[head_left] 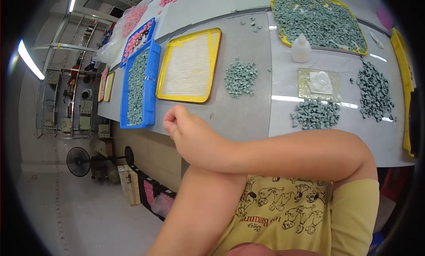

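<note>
My right hand (183,130) is curled closed at the table's near edge, its forearm stretching in from the right. Nothing shows between its fingers. My left arm (201,207) rises from the lower edge and meets the right forearm from below; its hand is hidden. Just beyond the right hand lies a yellow-rimmed tray (187,65) with a white lining. To its left stands a blue plastic bin (152,79) holding small grey-green stones (136,90). A loose pile of the same stones (240,78) sits right of the tray.
At right are a white squeeze bottle (301,50), a flat greenish pad (305,85) and two stone piles, one dark (375,92), one nearer (315,115). A yellow tray (366,48) full of stones lies at the far right. A black fan (79,161) stands left on the floor.
</note>
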Tool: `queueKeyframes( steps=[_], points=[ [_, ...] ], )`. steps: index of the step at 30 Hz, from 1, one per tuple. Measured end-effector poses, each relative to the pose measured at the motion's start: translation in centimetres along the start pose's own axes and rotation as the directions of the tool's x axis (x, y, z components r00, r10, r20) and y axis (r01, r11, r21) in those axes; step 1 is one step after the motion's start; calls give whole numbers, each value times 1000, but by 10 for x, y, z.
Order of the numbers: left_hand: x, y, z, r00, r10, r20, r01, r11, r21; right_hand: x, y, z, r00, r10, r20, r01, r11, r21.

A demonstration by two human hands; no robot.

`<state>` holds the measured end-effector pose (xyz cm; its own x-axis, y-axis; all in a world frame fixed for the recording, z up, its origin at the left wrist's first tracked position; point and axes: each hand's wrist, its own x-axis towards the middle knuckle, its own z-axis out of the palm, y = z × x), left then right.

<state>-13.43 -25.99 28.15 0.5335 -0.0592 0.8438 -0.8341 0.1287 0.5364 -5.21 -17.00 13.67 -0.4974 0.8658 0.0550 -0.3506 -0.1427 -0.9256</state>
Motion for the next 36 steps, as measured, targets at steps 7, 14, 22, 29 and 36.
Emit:
queueKeyframes(
  steps=[7, 14, 22, 29, 36],
  points=[
    [9, -29, 1, 994, 85, 66, -85, 996, -8, 7, 20, -20, 937, -338, -92, 310, 923, -230],
    [-12, -44, 0, 986, 159, 48, -162, 985, 56, 0, -4, -66, 950, -309, 33, 293, 857, -423],
    [-58, -40, -45, 972, -51, -230, -74, 862, -502, -30, 21, -71, 915, -326, 237, 403, 740, -538],
    [-117, -73, -111, 509, -281, -813, 254, 952, -170, -65, -14, -156, 996, 12, 91, 52, 738, -672],
    [-101, -125, -170, 309, -534, -787, 507, 792, -338, -105, -64, -198, 960, -174, 221, 280, 532, -799]
  ],
)
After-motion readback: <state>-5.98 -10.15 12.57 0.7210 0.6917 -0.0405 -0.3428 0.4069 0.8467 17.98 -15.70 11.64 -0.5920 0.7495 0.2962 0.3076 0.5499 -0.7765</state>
